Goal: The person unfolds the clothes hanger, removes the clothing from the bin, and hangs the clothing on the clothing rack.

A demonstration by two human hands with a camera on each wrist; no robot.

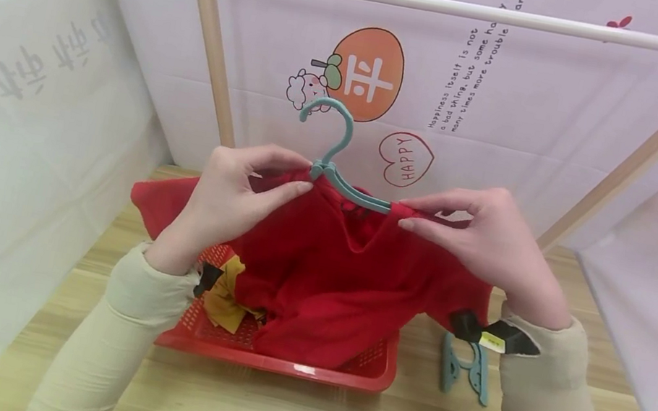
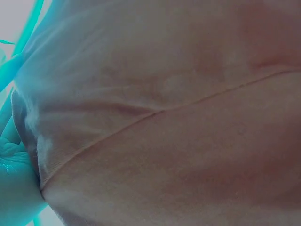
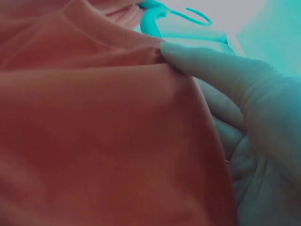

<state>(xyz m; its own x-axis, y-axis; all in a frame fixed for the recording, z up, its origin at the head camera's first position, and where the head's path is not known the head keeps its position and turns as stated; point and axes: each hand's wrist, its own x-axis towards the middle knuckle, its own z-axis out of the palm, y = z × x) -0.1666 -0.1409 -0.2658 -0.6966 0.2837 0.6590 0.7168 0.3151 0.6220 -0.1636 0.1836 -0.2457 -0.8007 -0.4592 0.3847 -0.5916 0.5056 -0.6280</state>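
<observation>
A red short-sleeved shirt [image 1: 341, 288] hangs between both hands in the head view, its lower part over the basket. A blue-green folding hanger [image 1: 344, 138] pokes out of the neckline, hook upward. My left hand [image 1: 236, 189] pinches the shirt's shoulder beside the hanger's centre joint. On the other side of the collar, my right hand [image 1: 476, 235] pinches the other shoulder, where a hanger arm runs under the cloth. In the right wrist view the thumb [image 3: 211, 66] presses on the shirt's [image 3: 103, 132] shoulder edge. Cloth [image 2: 164, 117] fills most of the left wrist view.
A red perforated basket [image 1: 275, 363] with a yellow garment [image 1: 227, 298] in it stands beneath the shirt. Right of it, another blue-green folded hanger [image 1: 465, 369] lies on the wooden table [image 1: 240, 410]. Behind rises a rack with a white bar [image 1: 469, 10] and wooden posts.
</observation>
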